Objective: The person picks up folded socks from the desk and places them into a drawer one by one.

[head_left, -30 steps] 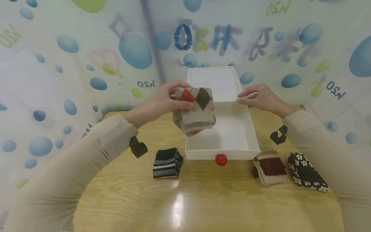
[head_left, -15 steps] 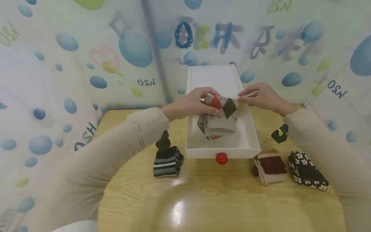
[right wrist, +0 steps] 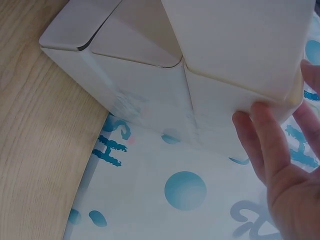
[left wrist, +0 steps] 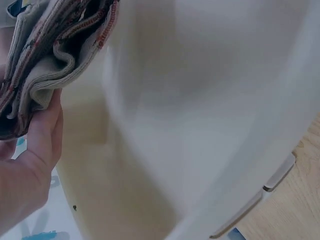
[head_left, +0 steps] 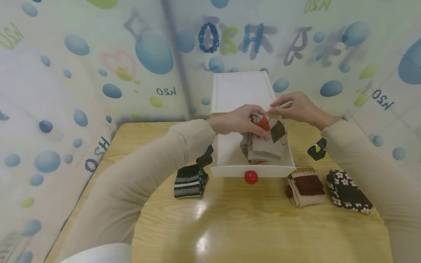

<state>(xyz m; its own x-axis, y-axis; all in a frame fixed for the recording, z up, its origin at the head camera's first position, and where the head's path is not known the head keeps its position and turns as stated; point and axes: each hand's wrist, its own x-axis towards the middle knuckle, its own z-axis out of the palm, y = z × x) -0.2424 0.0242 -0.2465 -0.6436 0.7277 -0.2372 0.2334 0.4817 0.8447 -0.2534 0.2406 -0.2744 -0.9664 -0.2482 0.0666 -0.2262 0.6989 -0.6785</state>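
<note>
Head: left hand (head_left: 242, 119) (pointing right) grips socks (head_left: 268, 146).

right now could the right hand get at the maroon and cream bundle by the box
Probably yes: the maroon and cream bundle lies mostly in the open on the table, but the right hand holds the white box and may need to let go.

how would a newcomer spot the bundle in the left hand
Find the white box on the wooden table. At its open part, the left hand grips a folded beige bundle. No other bundle in view shows its red and green diamonds.
</note>
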